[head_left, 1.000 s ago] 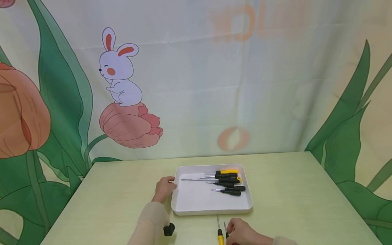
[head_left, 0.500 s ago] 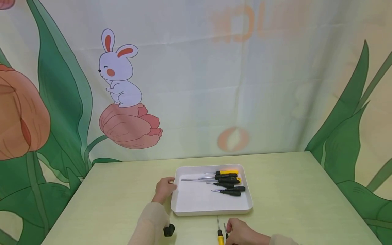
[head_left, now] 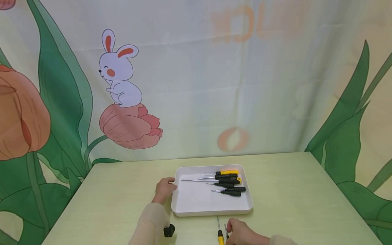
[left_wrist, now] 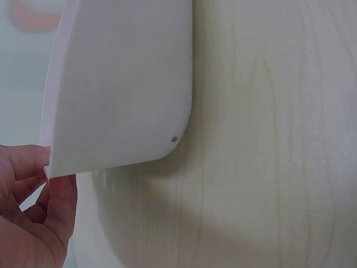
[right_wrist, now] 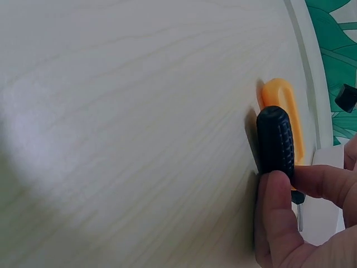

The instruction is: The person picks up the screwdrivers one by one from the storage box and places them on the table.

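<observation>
Nearest, at the low edge of the head view, the right hand (head_left: 243,233) has its grip clamped: thumb and fingers pinch the ribbed handle of a black-handled screwdriver with a slim metal shaft (right_wrist: 273,137). This tool is at the pale yellow-green, wood-grained surface (head_left: 281,197), in front of the tray. Just beside it, on its left, lies a yellow-handled screwdriver with a black collar (head_left: 221,239), its thin metal shaft pointing toward the tray.

To the left, a small black block (head_left: 169,230) sits at the cuff of a cream sleeve (head_left: 150,219). Beyond is a shallow white rectangular tray with rounded corners (head_left: 193,200), lying on the surface. The left hand (head_left: 163,189) has its grip clamped on the tray's left rim, fingers against both faces.

Inside, toward the right, a group of black and yellow screwdrivers (head_left: 229,181) lies sideways, shafts pointing left. Farthest back hangs a pale cloth printed with green leaves, tulips and a white rabbit (head_left: 125,92).
</observation>
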`<state>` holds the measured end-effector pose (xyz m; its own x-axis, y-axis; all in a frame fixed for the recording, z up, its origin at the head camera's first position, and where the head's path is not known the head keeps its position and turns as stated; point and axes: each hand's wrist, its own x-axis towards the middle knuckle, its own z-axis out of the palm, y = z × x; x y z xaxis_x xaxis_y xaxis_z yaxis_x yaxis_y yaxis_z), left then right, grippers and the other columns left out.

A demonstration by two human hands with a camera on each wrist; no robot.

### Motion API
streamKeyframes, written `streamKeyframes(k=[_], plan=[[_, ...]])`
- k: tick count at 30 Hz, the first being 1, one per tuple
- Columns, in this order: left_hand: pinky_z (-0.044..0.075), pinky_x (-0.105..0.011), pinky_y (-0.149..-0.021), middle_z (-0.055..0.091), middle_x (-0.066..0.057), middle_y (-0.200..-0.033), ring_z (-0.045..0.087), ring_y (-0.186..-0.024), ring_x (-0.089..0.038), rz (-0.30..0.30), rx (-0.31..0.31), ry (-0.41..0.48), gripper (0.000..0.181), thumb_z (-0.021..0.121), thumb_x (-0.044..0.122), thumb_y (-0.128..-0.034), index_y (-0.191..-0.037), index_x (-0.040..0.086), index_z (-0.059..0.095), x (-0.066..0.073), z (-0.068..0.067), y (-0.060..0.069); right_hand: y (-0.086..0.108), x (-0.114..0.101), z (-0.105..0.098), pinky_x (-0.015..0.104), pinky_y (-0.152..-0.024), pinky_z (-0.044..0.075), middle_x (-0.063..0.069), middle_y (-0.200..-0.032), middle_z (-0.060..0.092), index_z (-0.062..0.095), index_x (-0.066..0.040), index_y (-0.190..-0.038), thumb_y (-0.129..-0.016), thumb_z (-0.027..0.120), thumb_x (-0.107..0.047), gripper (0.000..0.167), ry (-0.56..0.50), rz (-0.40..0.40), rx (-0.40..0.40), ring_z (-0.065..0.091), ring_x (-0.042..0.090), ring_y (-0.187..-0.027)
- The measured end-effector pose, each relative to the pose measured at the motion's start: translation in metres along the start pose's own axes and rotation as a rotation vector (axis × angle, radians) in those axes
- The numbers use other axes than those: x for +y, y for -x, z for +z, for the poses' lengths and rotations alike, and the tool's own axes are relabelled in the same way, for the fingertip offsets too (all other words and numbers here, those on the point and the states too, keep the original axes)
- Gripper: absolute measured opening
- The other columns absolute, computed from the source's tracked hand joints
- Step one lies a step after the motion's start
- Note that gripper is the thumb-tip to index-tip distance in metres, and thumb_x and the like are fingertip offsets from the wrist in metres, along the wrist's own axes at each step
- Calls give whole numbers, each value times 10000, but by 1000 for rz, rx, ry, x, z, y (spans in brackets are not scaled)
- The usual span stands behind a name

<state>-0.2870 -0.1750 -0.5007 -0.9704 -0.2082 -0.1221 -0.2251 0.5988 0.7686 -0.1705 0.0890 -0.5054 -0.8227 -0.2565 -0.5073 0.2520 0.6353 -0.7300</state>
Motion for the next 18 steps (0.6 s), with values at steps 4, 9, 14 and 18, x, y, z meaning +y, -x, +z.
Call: streamKeyframes(k=[4,9,14,18], plan=[[492,-256,-579,644,-174,-911,599,-726,-183,-1,-3,11,323,580,34,-757,-1073,-27,602,0,0,0,0,1,-1,239,-546,384,56,-725,466,457,-47,-819,-616,696,31,322,6,-22,2,462,173,-661],[496,-259,-584,642,-176,-913,601,-731,-185,-4,-6,13,322,581,33,-762,-1078,-30,598,0,0,0,0,2,-3,238,-543,378,52,-719,462,458,-45,-814,-619,692,31,314,-2,-43,-8,460,169,-657],[493,-258,-582,643,-173,-911,600,-727,-181,-6,-5,11,319,580,36,-763,-1075,-29,599,1,0,1,0,3,-5,226,-542,380,45,-715,471,467,-49,-817,-643,695,1,292,18,-43,-12,466,152,-640],[490,-258,-578,644,-172,-910,599,-719,-177,-5,-8,12,319,576,37,-767,-1078,-30,598,1,-1,2,1,5,-7,224,-528,375,40,-697,479,468,-50,-814,-656,687,-24,271,17,-48,-16,463,142,-602]])
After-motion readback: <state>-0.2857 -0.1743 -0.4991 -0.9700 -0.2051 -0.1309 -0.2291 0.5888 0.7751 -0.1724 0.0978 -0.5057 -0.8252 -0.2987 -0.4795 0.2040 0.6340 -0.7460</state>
